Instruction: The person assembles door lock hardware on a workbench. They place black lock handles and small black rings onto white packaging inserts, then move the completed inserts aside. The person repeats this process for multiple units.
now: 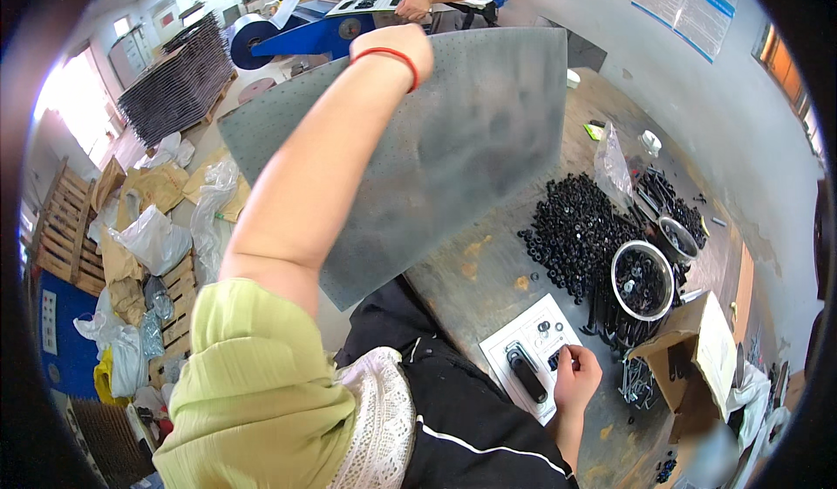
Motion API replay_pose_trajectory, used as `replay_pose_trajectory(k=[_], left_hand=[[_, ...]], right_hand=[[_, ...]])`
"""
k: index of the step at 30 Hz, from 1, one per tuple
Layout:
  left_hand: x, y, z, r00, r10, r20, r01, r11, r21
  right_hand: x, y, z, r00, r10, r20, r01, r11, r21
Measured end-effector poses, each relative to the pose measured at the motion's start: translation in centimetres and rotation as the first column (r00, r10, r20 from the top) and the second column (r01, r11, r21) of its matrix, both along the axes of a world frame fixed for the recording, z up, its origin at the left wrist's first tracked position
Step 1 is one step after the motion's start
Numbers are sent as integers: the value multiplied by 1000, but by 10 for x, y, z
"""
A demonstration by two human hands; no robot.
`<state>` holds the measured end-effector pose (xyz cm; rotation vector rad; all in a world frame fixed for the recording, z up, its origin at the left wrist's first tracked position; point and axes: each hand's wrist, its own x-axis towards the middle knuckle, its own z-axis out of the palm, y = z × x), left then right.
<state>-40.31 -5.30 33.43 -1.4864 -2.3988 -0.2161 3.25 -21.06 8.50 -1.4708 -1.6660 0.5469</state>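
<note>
My left hand is closed on the upper edge of a large, thin grey sheet covered in small dots; its fingers are partly hidden. The sheet stands tilted between me and the machine, its right part over the workbench. Low on the right, my right hand has its fingertips pinched together at the right side of a white printed card. Whatever is in that pinch is too small to name. A long black part lies on the card, with small dark ring shapes near its top.
On the workbench, black small parts form a heap beside a metal bowl and an open cardboard box. Beyond the sheet, a co-worker's hand is at a blue machine. Pallets and plastic bags lie left.
</note>
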Motion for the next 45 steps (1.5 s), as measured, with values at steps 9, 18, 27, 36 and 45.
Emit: replay_pose_trajectory(k=[9, 18, 27, 36, 45], left_hand=[[-159, -63, -81, 958, 277, 73, -280, 959, 31], [-318, -81, -289, 773, 560, 299, -485, 824, -292], [-397, 78, -373, 892, 370, 261, -276, 902, -333], [-233, 201, -356, 804, -422, 420, 245, 877, 413], [249, 88, -329, 20, -828, 561, 939, 209, 274]], right_hand=[[-20, 10, -5, 1000, -16, 17, 16, 1000, -2], [-64, 59, 1, 996, 13, 92, -12, 1000, -12], [-76, 90, -21, 894, -87, 439, 145, 984, -100], [-3, 110, -40, 815, -344, 466, 412, 910, -49], [2, 136, -71, 825, -220, 521, 361, 914, -185]])
